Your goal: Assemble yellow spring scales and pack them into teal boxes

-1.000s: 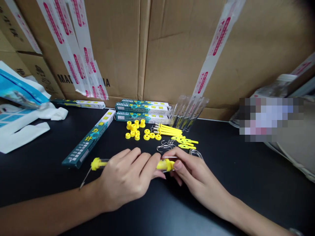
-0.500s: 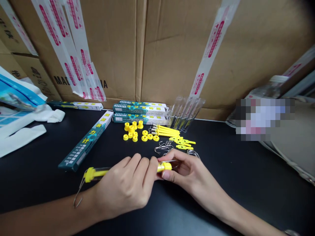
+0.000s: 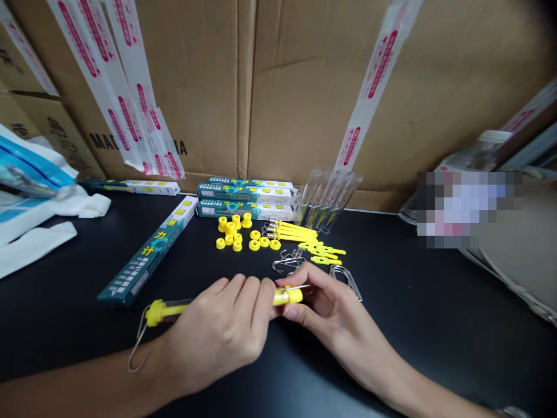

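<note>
My left hand [image 3: 232,328] is wrapped round the clear tube of a spring scale [image 3: 176,309], which lies nearly level above the table. A metal hook [image 3: 138,354] hangs from the yellow cap at its left end. At the other end, by a second yellow cap [image 3: 295,295], my right hand [image 3: 328,307] pinches a thin bent metal wire [image 3: 298,287]. Where the wire meets the cap is partly hidden by my fingers. Just beyond my hands are small metal hooks [image 3: 287,265], yellow slotted pieces [image 3: 326,260] and larger wire loops [image 3: 347,280].
Several yellow caps [image 3: 230,228] and yellow rods with springs [image 3: 296,232] lie mid-table. Behind them stand clear tubes [image 3: 331,197] beside stacked printed boxes [image 3: 248,209]. One long box [image 3: 150,252] lies at left. A plastic bottle [image 3: 474,157] and a large carton [image 3: 296,98] stand behind.
My right fingers and the wire have shifted slightly against the right cap. The hook at the left end has swung a little. The view has moved slightly.
</note>
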Tool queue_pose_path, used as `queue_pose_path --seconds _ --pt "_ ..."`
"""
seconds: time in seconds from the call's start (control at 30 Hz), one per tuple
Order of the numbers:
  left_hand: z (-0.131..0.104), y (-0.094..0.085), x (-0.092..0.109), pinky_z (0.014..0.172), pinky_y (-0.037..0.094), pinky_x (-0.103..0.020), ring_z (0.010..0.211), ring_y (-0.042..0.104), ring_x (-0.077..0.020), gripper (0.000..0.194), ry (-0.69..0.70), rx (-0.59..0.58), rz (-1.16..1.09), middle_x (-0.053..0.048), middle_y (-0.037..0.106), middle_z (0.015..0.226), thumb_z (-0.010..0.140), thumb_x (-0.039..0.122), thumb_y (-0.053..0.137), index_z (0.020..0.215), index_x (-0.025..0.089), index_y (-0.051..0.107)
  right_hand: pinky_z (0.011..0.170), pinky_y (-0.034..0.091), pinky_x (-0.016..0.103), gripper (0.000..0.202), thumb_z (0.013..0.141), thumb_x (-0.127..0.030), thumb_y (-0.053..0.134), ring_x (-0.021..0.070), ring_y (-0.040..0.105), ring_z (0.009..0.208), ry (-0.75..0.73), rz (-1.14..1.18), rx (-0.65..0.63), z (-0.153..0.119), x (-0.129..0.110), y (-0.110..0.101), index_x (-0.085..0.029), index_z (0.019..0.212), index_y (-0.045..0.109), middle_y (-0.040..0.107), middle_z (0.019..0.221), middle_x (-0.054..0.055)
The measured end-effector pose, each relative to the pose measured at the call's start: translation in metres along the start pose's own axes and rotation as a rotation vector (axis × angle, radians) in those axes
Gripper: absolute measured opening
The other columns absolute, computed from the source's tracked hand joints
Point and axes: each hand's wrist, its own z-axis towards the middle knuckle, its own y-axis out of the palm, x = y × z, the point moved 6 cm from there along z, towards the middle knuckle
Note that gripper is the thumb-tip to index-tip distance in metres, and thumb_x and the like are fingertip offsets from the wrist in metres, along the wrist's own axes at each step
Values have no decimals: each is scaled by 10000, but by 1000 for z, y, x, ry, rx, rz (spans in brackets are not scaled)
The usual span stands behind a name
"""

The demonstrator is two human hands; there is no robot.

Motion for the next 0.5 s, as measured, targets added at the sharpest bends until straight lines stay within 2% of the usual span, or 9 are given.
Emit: queue_pose_path --seconds 0.1,0.23,0.33,0.5 --pt "1 5 -3 421 371 -326 452 543 -181 231 -53 -46 4 13 533 568 974 121 412 771 160 516 714 448 216 137 856 -280 713 127 556 809 -37 -29 13 1 -2 -1 -219 901 600 610 868 -27" --pt "1 6 -4 438 341 -322 451 531 -172 268 -76 -51 24 24 510 561 979 91 353 756 188 466 707 460 228 106 882 -272 686 132 583 813 -113 -169 25 -1 -6 -1 -234 925 597 628 894 -24" --pt "3 1 -6 447 317 -311 444 514 -159 251 -91 -6 51 44 484 539 947 40 377 764 193 455 769 479 241 126 883 -217 684 140 612 873 -254 -328 55 -5 -14 -1 -241 962 590 653 951 -14" --pt "3 -2 -10 460 307 -310 433 492 -155 235 -120 44 84 54 476 522 945 47 404 770 190 467 866 495 230 243 888 -169 681 140 648 956 -509 -495 79 -15 -28 2 -233 1107 596 680 1029 7"
